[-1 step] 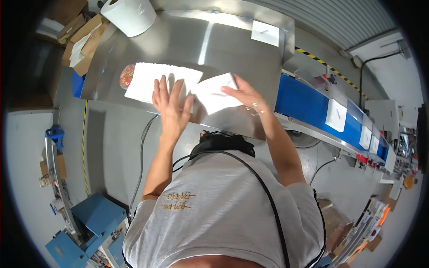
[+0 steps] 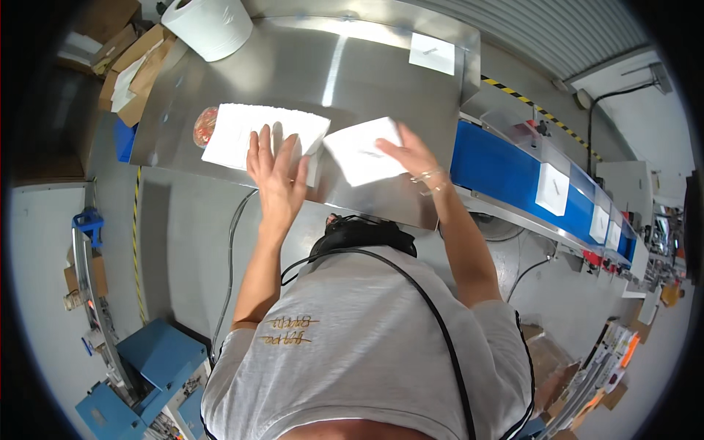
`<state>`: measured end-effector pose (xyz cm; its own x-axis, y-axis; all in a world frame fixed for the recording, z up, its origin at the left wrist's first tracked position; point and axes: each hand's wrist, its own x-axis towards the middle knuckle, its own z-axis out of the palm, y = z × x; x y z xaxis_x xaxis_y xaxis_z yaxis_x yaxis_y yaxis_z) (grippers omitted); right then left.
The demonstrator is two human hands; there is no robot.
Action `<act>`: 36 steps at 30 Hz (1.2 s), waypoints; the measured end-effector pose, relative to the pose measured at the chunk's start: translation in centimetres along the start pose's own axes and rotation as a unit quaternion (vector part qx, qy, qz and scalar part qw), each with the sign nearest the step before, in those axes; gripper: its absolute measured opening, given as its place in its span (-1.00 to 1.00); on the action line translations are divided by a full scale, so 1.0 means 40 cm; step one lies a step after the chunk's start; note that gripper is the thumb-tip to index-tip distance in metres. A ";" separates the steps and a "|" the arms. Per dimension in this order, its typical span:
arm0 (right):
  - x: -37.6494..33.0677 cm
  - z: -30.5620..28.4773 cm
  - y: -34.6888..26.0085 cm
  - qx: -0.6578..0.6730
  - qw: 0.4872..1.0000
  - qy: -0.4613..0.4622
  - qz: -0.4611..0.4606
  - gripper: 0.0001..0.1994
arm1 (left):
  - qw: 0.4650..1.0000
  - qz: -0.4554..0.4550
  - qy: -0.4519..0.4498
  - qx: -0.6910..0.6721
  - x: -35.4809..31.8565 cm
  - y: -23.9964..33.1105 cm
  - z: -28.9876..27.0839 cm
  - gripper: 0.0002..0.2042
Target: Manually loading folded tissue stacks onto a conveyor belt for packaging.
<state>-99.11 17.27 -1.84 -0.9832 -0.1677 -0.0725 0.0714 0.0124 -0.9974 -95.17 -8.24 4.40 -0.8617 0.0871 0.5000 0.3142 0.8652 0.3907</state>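
My left hand (image 2: pixel 275 172) is spread flat, fingers apart, with its fingertips on the near edge of a wide white sheet (image 2: pixel 253 128) that lies on the steel table (image 2: pixel 330 66). My right hand (image 2: pixel 411 156) grips the right edge of a smaller white square packet (image 2: pixel 359 154), which is tilted and overlaps the wide sheet's right end. A round reddish item (image 2: pixel 204 126) shows from under the wide sheet's left end.
A large white paper roll (image 2: pixel 209 26) stands at the table's far left, with cardboard pieces (image 2: pixel 139 73) beside it. Another white packet (image 2: pixel 431 53) lies at the far right. To my right, a blue conveyor belt (image 2: pixel 506 172) carries several white packets (image 2: pixel 551 189).
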 end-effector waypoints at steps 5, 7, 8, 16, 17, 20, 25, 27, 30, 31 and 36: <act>-0.131 -0.413 0.246 -0.387 0.900 0.193 -0.058 -0.75 | 1.000 0.018 0.013 -0.015 0.001 -0.001 0.002 -0.69; -0.170 -0.461 0.099 -0.419 0.847 0.285 0.158 -0.59 | 1.000 0.014 0.019 -0.006 -0.008 -0.013 0.008 -0.71; -0.186 -0.476 0.061 -0.362 0.832 0.344 0.242 -0.49 | 1.000 0.014 0.021 -0.003 -0.008 -0.011 0.012 -0.71; -0.044 -0.094 -0.106 -0.326 0.934 0.011 -0.142 -0.39 | 1.000 0.020 0.004 -0.014 -0.003 0.009 0.004 -0.75; -0.012 -0.020 -0.116 -0.316 0.944 -0.050 -0.083 -0.40 | 0.999 0.031 -0.011 -0.012 -0.003 0.008 0.002 -0.75; 0.068 0.114 -0.063 -0.328 0.918 -0.100 -0.197 -0.39 | 0.997 0.049 -0.036 -0.036 0.010 0.004 -0.006 -0.79; 0.023 0.074 -0.062 0.021 0.995 -0.091 0.037 -0.53 | 1.000 0.003 -0.010 0.005 0.014 -0.039 -0.014 -0.61; -0.025 -0.019 0.006 0.040 0.995 0.052 0.070 -0.48 | 1.000 0.006 -0.003 0.020 0.011 -0.045 -0.016 -0.66; -0.107 -0.305 0.222 -0.215 0.965 0.150 -0.024 -0.63 | 1.000 0.012 0.005 -0.011 0.015 -0.039 -0.015 -0.69; -0.147 -0.409 0.228 -0.357 0.922 0.150 -0.017 -0.62 | 1.000 0.014 0.014 -0.006 0.009 -0.045 -0.014 -0.69; -0.216 -0.434 0.017 -0.516 0.709 0.439 0.198 -0.38 | 0.999 0.005 0.034 -0.002 0.000 -0.045 0.004 -0.71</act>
<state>-93.50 35.84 -1.91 -0.6782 0.7227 0.1334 0.6552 0.6768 -0.3356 -95.79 -9.71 3.58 -0.8299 0.0617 0.5545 0.3241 0.8623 0.3891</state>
